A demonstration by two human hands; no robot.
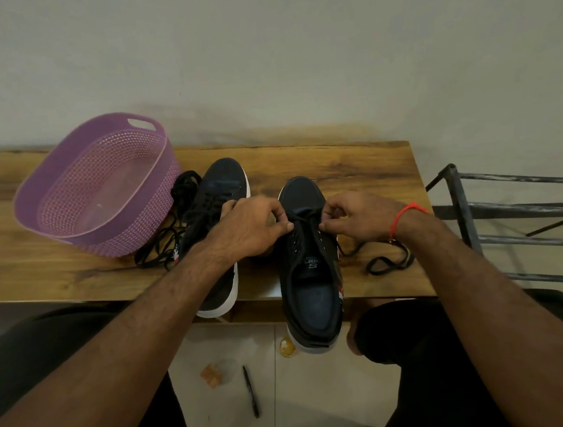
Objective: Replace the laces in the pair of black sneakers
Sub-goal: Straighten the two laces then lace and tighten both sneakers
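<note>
Two black sneakers with white soles stand on the wooden table (pixel 353 160), toes pointing away. The right sneaker (pixel 310 278) overhangs the near edge, and a black lace (pixel 302 216) runs through its front eyelets. My left hand (pixel 251 227) pinches that lace on the shoe's left side, and my right hand (pixel 358 217) pinches it on the right. The lace's free end (pixel 390 262) trails in a loop on the table under my right wrist. The left sneaker (pixel 219 191) is partly hidden by my left forearm. Loose black laces (pixel 170 235) lie tangled beside it.
A purple perforated plastic basket (pixel 65 183) sits at the table's left. A dark metal rack (pixel 516 221) stands to the right of the table. On the floor below lie a pen (pixel 251 392) and small scraps (pixel 212 375). The wall rises right behind the table.
</note>
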